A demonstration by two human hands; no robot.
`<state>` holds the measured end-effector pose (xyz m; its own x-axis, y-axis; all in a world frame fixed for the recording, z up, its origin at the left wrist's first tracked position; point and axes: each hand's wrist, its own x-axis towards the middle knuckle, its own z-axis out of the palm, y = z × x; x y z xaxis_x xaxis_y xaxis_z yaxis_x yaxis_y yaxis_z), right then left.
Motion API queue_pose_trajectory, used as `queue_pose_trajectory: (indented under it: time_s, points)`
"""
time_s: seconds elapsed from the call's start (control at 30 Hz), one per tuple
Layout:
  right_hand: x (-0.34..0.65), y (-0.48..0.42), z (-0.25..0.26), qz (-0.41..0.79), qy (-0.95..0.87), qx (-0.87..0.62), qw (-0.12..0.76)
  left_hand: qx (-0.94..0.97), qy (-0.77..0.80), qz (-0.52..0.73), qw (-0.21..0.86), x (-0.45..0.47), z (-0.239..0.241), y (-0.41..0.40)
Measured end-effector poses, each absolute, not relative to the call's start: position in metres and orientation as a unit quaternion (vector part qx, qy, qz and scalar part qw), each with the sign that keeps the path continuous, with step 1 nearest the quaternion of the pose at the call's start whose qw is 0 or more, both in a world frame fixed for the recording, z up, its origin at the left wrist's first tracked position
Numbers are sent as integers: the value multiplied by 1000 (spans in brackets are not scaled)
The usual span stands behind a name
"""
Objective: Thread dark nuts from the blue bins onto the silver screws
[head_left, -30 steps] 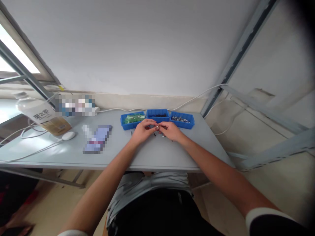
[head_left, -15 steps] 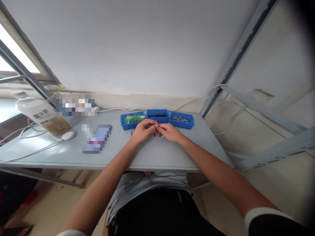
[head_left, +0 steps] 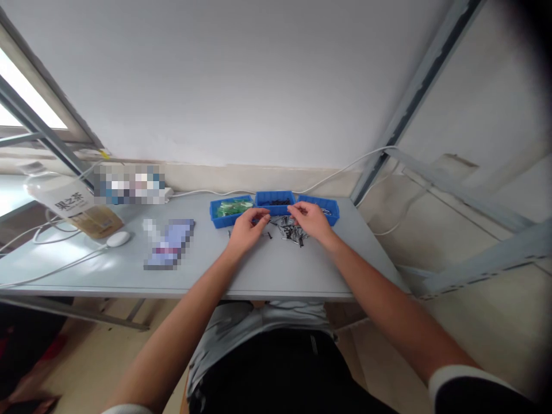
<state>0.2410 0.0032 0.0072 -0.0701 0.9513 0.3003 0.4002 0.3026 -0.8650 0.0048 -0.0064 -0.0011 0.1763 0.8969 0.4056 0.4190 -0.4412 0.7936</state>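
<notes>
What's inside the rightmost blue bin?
Slim silvery metal pieces show toward the right end of the rightmost blue bin; the right hand covers the front left, so contents there can't be seen.

Left of the left grip (head_left: 249, 231) are a blurred purple item (head_left: 175, 241), a rounded white device (head_left: 118, 239) and, farthest, a drink bottle (head_left: 73, 201); beyond the right grip (head_left: 314, 219), a white cable (head_left: 366, 154) rises.

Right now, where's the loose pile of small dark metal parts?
Head view, just right of centre: the pile lies on the grey table beside the right hand, nearer the camera than the middle blue rectangular plastic bin.
</notes>
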Motion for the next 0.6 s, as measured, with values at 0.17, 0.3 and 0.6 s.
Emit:
queue_pose_trajectory:
  time_s: [0.17,0.3,0.6]
  points:
    - [268,-13,31,118,-810,-515,255,777,440,409,187,6,1,-12]
    - [300,-32,26,55,-827,-543,137,788,437,396,179,8,3,-14]
    - [315,-51,-3,50,-835,-542,80,808,434,372,142,-1,12,-20]
